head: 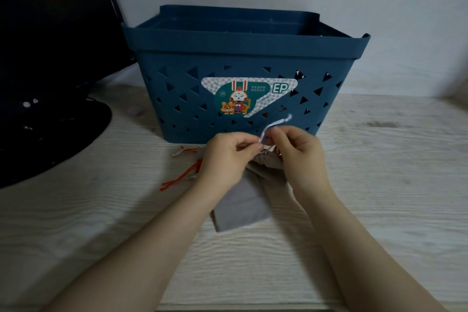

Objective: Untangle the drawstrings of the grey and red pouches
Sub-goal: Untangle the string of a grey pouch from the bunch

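From the head view, I judge I'm mid-untangling: my left hand (pixel 229 153) and right hand (pixel 295 148) both pinch the pale drawstring (pixel 274 124), whose free end loops up in front of the blue basket (pixel 243 73). The grey pouch (pixel 240 206) lies under my wrists near the middle of the tabletop (pixel 379 185), the red cords (pixel 181 178) trailing toward its left edge (the red pouch itself I can't make out). Next I'd draw the pale cord free of the knot. Both forearms converge, fingers curled tight.

I see two bare forearms, no sleeves; left hand (pixel 229 157) and right hand (pixel 300 153) carry no rings, watch or gloves.
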{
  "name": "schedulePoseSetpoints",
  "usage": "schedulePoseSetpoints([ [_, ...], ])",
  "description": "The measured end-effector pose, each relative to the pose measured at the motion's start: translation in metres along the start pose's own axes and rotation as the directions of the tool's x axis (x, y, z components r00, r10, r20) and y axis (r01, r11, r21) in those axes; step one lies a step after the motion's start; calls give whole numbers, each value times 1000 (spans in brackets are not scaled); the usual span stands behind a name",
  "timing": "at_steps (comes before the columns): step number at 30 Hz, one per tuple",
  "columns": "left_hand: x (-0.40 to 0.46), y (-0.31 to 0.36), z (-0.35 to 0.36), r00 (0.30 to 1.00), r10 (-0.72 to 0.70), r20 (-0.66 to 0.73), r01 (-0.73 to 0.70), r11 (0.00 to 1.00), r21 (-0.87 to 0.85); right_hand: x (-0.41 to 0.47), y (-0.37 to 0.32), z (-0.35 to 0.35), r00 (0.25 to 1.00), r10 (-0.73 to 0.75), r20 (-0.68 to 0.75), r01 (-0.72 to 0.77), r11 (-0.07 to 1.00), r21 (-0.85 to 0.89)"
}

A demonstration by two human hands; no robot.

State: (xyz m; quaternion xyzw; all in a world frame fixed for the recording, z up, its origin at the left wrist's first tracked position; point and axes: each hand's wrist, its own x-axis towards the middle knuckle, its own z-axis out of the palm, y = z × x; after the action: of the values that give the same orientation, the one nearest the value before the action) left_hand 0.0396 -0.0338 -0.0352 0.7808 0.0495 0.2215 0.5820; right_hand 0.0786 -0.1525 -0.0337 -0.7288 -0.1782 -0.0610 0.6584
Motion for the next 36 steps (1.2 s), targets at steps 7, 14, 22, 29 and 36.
schedulePoseSetpoints([
  [7,-8,18,0,954,-226,196,283,892,-351,-1,-1,1,997,-71,26,75,978,-193],
  [14,-7,14,2,963,-234,130,243,969,-55,1,-3,-5,985,-154,-80,146,984,-99],
  [22,-10,11,1,934,117,339,-242,903,354,-2,-6,-3,987,-86,132,68,989,133],
  [29,-5,6,-2,972,119,204,-175,943,283,-4,-10,-3,947,-101,306,34,975,219],
  [36,-1,6,-5,993,-34,116,18,990,142,0,1,-9,945,-187,268,270,910,-314],
])
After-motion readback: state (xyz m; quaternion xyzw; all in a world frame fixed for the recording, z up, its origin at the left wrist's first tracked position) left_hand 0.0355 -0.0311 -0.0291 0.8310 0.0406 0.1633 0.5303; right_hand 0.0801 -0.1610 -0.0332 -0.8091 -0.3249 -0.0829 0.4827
